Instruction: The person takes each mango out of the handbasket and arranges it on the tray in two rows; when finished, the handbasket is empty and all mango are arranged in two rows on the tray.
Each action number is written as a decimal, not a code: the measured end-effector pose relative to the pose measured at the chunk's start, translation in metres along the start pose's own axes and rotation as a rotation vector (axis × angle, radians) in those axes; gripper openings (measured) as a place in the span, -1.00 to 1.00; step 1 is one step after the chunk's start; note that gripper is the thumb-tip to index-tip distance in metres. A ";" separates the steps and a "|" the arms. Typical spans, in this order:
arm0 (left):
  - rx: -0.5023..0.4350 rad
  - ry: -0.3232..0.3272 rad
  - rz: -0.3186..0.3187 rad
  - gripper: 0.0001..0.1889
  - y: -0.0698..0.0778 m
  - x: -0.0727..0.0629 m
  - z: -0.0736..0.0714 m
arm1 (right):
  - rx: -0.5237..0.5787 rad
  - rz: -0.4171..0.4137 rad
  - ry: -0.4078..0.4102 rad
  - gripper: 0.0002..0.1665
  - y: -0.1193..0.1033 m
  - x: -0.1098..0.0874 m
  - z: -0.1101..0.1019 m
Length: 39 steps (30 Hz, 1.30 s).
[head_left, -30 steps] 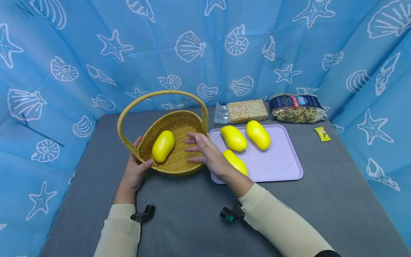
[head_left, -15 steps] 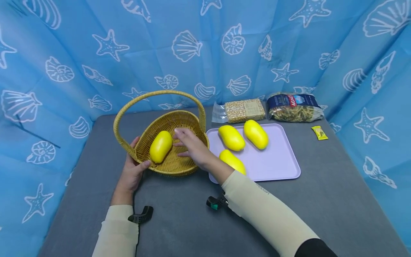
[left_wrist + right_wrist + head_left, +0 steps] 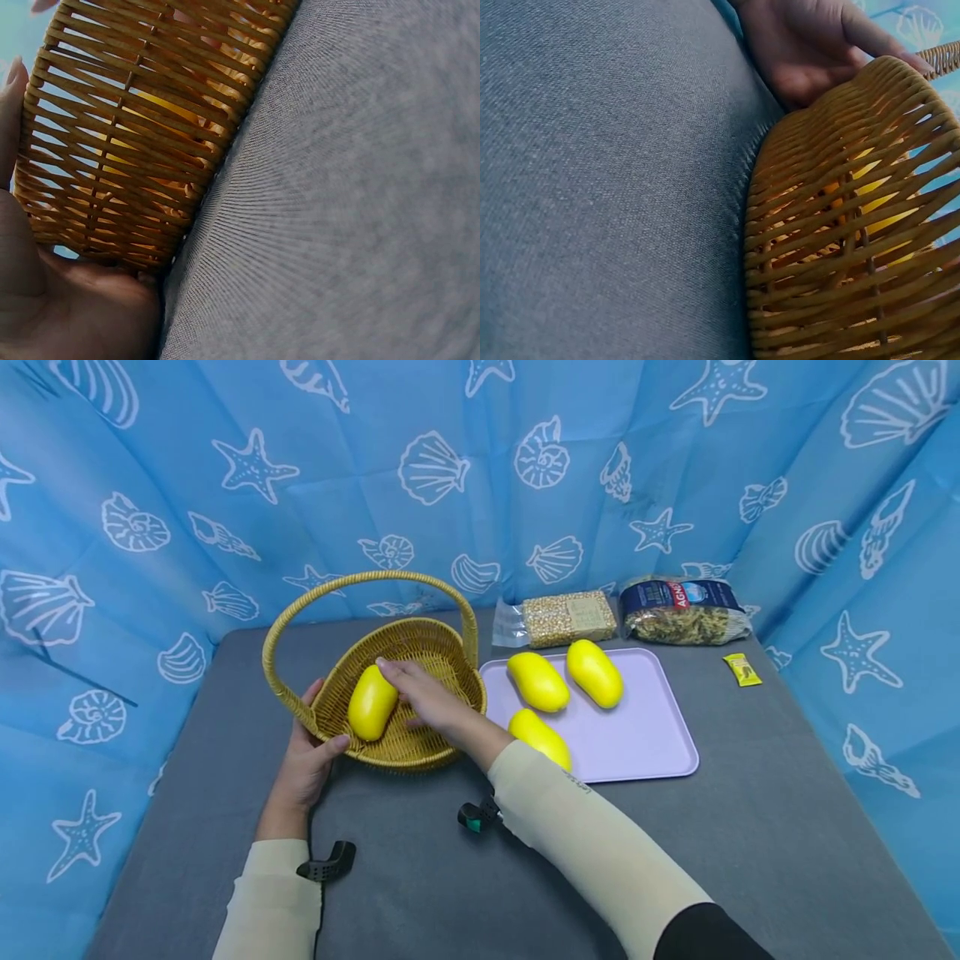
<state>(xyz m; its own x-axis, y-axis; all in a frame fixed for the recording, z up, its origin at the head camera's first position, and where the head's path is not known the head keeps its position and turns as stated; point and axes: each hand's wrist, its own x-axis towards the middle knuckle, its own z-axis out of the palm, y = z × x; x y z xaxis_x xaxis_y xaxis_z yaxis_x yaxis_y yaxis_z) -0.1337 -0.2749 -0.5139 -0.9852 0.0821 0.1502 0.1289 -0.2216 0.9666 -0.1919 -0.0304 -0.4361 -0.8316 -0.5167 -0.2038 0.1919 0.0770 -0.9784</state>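
Note:
A brown wicker basket [image 3: 408, 764] with a tall arched handle stands on the left half of the table, with one yellow mango [image 3: 371, 703] inside. My left hand [image 3: 303, 768] grips the basket's left rim, thumb over the edge and fingers outside. In the left wrist view this hand [image 3: 71, 300] lies against the weave. My right hand [image 3: 431, 697] reaches over the right rim into the basket, extended fingers right at the mango's upper right side. The right wrist view shows the basket wall [image 3: 840, 247] with the mango behind it, and the left hand [image 3: 817, 45] at the rim.
A lilac tray [image 3: 637, 739] right of the basket bears three mangoes, one [image 3: 540, 737] partly behind the right forearm. Behind it lie a vacuum bag of pale kernels [image 3: 570, 617] and a blue-labelled bag [image 3: 682, 612]. A small yellow packet [image 3: 742, 669] lies far right.
My right hand has moved left and deeper into the basket, from apart from the mango to right at it. The left hand keeps its grip on the rim.

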 end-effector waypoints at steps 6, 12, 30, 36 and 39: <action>-0.001 -0.005 0.001 -0.01 0.001 0.000 0.000 | -0.168 0.046 -0.141 -0.03 0.003 0.003 0.001; -0.024 -0.027 0.014 -0.04 0.000 -0.001 -0.001 | -0.291 0.033 -0.271 -0.13 0.006 0.001 -0.001; -0.036 -0.034 0.008 -0.03 -0.002 0.000 -0.003 | -0.481 -0.068 -0.357 -0.22 0.010 0.001 -0.003; -0.035 -0.025 0.001 -0.04 -0.002 0.000 -0.003 | -0.442 -0.069 -0.349 -0.21 0.010 0.000 -0.006; -0.025 -0.020 -0.002 -0.04 -0.002 -0.001 -0.003 | -0.417 -0.059 -0.318 -0.14 0.010 -0.002 -0.006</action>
<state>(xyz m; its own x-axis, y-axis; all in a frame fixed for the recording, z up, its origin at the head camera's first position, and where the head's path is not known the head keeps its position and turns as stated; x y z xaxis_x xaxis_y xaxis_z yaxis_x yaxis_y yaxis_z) -0.1336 -0.2770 -0.5164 -0.9830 0.1023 0.1527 0.1238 -0.2457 0.9614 -0.1919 -0.0237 -0.4453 -0.6233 -0.7585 -0.1904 -0.1278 0.3389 -0.9321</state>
